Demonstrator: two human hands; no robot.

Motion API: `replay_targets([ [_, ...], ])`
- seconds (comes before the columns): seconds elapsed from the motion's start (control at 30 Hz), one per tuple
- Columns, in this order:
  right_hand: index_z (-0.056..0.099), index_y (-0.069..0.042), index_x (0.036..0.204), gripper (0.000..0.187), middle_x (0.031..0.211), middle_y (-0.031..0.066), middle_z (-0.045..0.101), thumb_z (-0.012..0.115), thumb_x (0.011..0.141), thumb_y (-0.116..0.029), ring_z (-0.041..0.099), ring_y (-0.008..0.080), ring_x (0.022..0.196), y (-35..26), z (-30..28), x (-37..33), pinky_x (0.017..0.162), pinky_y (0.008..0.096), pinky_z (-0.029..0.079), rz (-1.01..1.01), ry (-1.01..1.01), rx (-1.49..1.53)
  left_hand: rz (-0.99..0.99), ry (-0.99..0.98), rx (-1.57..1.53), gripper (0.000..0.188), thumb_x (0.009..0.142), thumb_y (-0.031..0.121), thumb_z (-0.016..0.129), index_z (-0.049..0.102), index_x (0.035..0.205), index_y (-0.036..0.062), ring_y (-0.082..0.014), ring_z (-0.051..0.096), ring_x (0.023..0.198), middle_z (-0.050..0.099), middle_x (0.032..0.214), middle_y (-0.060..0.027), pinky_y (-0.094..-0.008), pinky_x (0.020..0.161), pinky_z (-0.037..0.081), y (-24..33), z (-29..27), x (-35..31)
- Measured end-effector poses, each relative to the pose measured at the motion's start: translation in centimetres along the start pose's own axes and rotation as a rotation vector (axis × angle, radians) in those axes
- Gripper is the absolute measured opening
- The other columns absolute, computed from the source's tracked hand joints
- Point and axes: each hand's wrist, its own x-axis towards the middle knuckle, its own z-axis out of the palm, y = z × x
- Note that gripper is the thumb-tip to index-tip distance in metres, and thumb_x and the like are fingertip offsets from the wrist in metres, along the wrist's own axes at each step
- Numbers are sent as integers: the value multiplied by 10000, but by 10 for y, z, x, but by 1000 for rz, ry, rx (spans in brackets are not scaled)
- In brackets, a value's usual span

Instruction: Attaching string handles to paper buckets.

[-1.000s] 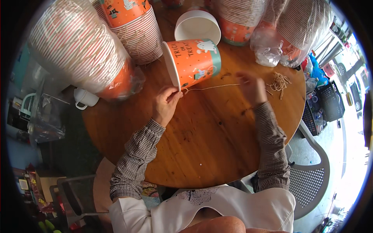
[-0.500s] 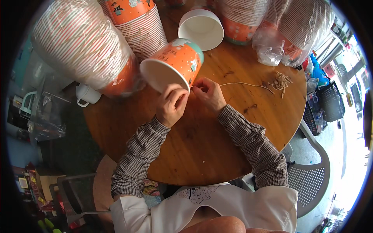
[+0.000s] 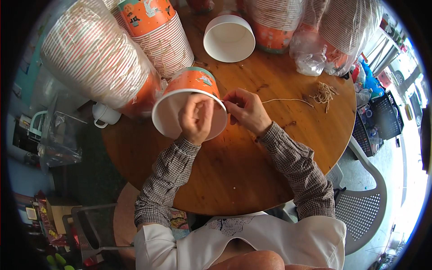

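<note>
An orange paper bucket (image 3: 178,83) with a teal base and printed figures lies tilted on the round table, its white mouth facing me. My left hand (image 3: 196,118) is at the mouth, fingers curled inward by the upper right rim; whatever its fingertips hold is hidden. At the rim's right side, my right hand (image 3: 246,109) is closed in a pinch on a thin cord (image 3: 288,100). The cord runs right from behind that hand toward a small tangle of cords (image 3: 325,93).
Another white-lined bucket (image 3: 228,41) sits beyond, mouth toward me. Bucket stacks (image 3: 96,58) in plastic crowd the left, beside a stack with cords (image 3: 166,47). More wrapped stacks (image 3: 351,31) stand far right. A white mug (image 3: 106,114) is at the left table edge, a grey chair (image 3: 360,211) right.
The bucket has turned so its mouth faces me more and has come lower. My left hand has moved from the rim's edge into the mouth; my right hand shifted slightly right.
</note>
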Motion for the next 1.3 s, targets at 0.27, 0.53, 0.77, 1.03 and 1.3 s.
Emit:
replay_targets([
  [0.27, 588, 23, 967, 145, 755, 62, 647, 630, 907, -101, 613, 105, 601, 7, 6, -19, 551, 250, 503, -144, 6, 71, 478, 15, 486, 139, 781, 16, 664, 610, 907, 41, -269, 594, 819, 605, 930, -109, -357, 732, 499, 17, -2, 5],
  [0.53, 591, -9, 961, 136, 897, 181, 638, 605, 858, -97, 634, 363, 832, 20, 21, -25, 716, 427, 518, -423, 12, -463, 176, -131, 455, 67, 861, -6, 608, 581, 920, 8, -299, 650, 799, 681, 935, -129, -353, 715, 529, -11, -23, -9],
  [0.77, 621, -6, 945, 121, 845, 139, 655, 636, 841, -66, 649, 277, 747, 26, 7, -16, 663, 348, 522, -354, 123, -550, -132, -26, 202, 109, 939, 51, 600, 565, 1026, -5, -112, 628, 733, 672, 861, -74, -240, 638, 517, -16, -36, -16],
  [1.03, 653, -84, 936, 86, 918, 95, 605, 646, 863, -128, 635, 297, 780, 17, 3, -22, 667, 382, 528, -479, 147, -630, -347, -141, 48, 95, 926, 29, 611, 620, 1008, -18, -112, 651, 705, 681, 856, -72, -236, 632, 543, 5, -7, 0],
  [1.3, 673, -98, 935, 84, 920, 75, 594, 661, 858, -131, 635, 266, 766, 20, -4, -16, 647, 363, 533, -516, 193, -599, -353, -314, 43, 74, 910, -4, 608, 658, 961, -23, -98, 634, 676, 667, 812, -47, -232, 611, 539, -8, -4, -10],
])
